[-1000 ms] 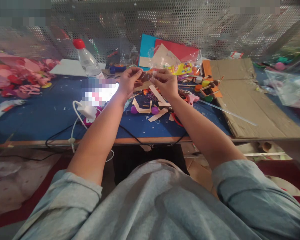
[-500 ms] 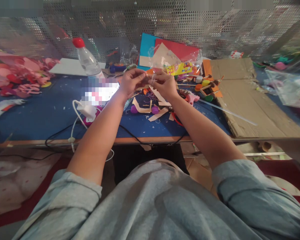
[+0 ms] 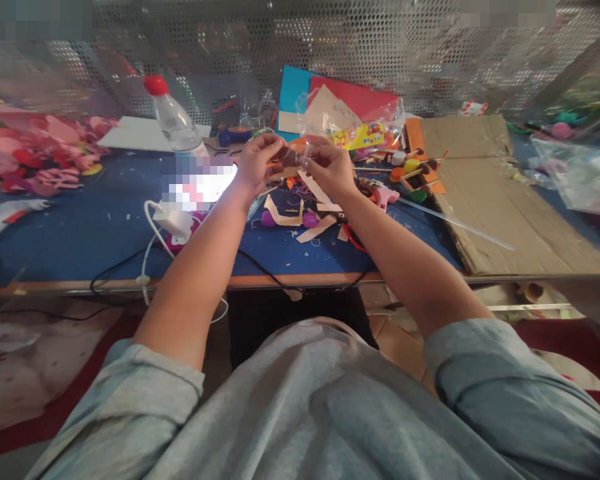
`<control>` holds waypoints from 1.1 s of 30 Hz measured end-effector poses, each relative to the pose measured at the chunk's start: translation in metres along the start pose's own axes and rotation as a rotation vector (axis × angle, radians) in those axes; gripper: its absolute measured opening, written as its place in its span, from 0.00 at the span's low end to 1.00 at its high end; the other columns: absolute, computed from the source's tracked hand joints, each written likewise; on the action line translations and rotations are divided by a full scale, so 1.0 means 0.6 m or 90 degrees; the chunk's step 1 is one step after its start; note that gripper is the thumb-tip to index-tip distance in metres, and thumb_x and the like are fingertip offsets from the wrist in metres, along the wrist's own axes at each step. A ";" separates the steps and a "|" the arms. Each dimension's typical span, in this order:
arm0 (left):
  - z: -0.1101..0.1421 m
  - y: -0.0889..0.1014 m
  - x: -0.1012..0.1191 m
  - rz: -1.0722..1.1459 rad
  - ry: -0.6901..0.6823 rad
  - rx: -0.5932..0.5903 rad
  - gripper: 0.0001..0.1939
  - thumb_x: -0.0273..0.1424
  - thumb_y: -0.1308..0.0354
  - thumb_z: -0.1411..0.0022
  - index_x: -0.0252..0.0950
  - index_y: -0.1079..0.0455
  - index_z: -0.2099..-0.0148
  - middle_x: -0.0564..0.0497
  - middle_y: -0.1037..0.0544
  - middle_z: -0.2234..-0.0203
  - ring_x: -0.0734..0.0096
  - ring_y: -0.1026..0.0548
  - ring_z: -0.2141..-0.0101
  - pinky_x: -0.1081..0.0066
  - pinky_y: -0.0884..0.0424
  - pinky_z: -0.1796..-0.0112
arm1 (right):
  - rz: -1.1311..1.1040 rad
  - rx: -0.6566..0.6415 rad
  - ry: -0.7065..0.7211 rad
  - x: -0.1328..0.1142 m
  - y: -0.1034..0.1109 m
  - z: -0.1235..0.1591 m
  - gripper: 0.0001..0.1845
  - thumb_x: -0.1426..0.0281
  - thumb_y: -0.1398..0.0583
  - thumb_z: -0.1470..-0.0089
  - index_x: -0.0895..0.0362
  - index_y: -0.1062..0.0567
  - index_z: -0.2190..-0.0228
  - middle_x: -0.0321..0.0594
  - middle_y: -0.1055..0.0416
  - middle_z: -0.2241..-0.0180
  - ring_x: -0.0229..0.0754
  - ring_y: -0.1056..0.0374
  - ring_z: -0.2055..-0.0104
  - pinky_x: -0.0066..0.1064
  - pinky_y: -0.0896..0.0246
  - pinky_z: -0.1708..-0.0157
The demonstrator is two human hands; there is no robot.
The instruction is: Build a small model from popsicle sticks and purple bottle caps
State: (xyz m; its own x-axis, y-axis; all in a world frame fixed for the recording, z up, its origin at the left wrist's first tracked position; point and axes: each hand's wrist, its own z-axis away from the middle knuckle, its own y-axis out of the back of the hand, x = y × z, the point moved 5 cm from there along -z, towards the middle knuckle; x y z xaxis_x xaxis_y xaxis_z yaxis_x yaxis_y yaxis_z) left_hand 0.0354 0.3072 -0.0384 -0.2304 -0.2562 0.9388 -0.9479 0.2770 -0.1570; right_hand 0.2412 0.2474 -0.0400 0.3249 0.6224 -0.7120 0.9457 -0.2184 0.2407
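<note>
Above the far middle of the blue table, my left hand (image 3: 257,163) and my right hand (image 3: 333,169) face each other. Both have thumb and fingers pinched together. A small, partly see-through piece (image 3: 292,158) spans the gap between my fingertips; its kind is too blurred to name. Cream strips (image 3: 318,229) and a bent strip piece with purple ends (image 3: 284,218) lie below my hands. A pink glue gun (image 3: 385,196) rests to the right of them. Behind my right hand is a yellow packet (image 3: 361,137).
A bottle with a red cap (image 3: 174,120) stands left, behind a lit screen (image 3: 205,185) and a white plug (image 3: 174,221) with cables. Pink cut-outs (image 3: 35,147) are heaped far left. Flat cardboard (image 3: 510,213) covers the right side. Coloured sheets (image 3: 363,97) lean at the back.
My left hand has shifted slightly left, so the gap between my fingertips is wider and more of the held piece shows. My right hand has hardly moved.
</note>
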 end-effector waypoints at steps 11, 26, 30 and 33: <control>0.006 -0.008 0.002 0.023 0.020 -0.026 0.15 0.43 0.22 0.31 0.39 0.20 0.56 0.50 0.13 0.64 0.60 0.10 0.61 0.66 0.16 0.62 | -0.016 -0.043 0.018 -0.015 -0.003 0.003 0.42 0.25 0.34 0.42 0.50 0.09 0.55 0.51 0.16 0.47 0.56 0.17 0.49 0.55 0.13 0.47; -0.009 0.008 -0.004 0.064 0.004 0.015 0.18 0.48 0.28 0.25 0.39 0.24 0.54 0.51 0.17 0.63 0.65 0.12 0.57 0.63 0.14 0.50 | -0.003 0.020 -0.015 -0.012 0.002 -0.001 0.45 0.23 0.42 0.37 0.53 0.19 0.66 0.49 0.18 0.53 0.46 0.19 0.63 0.46 0.12 0.59; 0.001 -0.004 -0.003 0.040 0.039 -0.019 0.18 0.45 0.27 0.24 0.38 0.26 0.56 0.53 0.22 0.68 0.65 0.14 0.61 0.57 0.15 0.47 | 0.002 0.041 -0.016 -0.014 0.006 -0.001 0.42 0.25 0.41 0.35 0.52 0.21 0.66 0.47 0.20 0.56 0.45 0.21 0.64 0.44 0.14 0.63; 0.003 -0.008 0.001 0.020 0.027 -0.025 0.15 0.41 0.26 0.26 0.39 0.25 0.58 0.54 0.23 0.71 0.69 0.17 0.66 0.64 0.15 0.54 | 0.009 0.035 -0.032 -0.011 0.005 0.000 0.42 0.25 0.42 0.35 0.51 0.22 0.66 0.45 0.22 0.61 0.46 0.21 0.63 0.42 0.15 0.62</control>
State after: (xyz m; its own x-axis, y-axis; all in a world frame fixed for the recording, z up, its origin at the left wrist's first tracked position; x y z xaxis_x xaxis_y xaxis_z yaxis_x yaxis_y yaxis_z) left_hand 0.0395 0.3039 -0.0380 -0.2498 -0.2077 0.9458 -0.9308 0.3208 -0.1754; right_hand 0.2417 0.2427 -0.0344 0.3359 0.5803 -0.7419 0.9390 -0.2686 0.2150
